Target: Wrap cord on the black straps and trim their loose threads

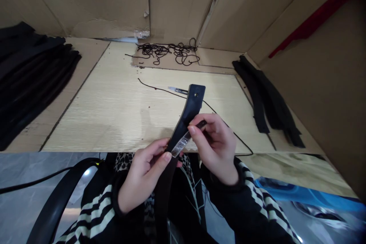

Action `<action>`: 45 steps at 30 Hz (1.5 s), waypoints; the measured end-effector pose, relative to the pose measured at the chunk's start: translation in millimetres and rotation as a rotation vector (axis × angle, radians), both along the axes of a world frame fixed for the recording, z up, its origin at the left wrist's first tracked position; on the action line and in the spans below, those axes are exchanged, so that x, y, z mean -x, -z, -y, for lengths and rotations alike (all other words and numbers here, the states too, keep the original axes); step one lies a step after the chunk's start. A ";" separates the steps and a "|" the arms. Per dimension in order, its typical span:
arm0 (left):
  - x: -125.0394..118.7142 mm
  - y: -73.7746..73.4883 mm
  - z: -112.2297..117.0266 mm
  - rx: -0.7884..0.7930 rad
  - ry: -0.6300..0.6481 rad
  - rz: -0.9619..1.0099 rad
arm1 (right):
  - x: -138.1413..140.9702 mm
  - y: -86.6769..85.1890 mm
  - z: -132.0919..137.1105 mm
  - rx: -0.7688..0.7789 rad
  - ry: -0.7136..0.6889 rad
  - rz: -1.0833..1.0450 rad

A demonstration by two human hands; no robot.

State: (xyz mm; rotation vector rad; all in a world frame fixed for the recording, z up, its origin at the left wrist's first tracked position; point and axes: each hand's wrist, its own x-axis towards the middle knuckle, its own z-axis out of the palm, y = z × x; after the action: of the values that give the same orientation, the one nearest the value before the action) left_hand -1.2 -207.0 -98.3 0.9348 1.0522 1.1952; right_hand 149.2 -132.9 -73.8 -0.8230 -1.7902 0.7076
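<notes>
Head view: black strap (191,107) points away, long axis leaning right.

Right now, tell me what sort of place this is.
Probably a handwork bench: black strips lie piled at the left, with snips and tangled cord on top.

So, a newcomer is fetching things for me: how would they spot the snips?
Start at the pale tabletop and find the dark strap sticking up from the left hand. Just left of its upper end, in the picture, lie the small snips, beside a thin dark cord. Unlike strap and cord, they have pale, pointed blades.
</notes>
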 end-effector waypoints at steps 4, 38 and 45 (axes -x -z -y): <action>0.4 1.2 -2.3 -0.021 0.007 0.005 | -0.1 -6.9 -3.7 -0.033 0.064 0.017; 2.8 10.6 -1.7 0.169 0.168 0.514 | -1.9 -13.8 -3.4 -0.023 0.046 -0.010; -3.3 21.5 -0.4 0.145 0.202 0.700 | 7.6 -7.5 1.4 -0.266 0.115 0.168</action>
State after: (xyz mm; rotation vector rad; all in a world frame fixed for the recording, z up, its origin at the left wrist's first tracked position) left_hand 2.1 -206.6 -119.8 0.4331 0.4589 1.1330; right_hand 141.6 -134.4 -66.3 -0.8153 -1.9189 0.3233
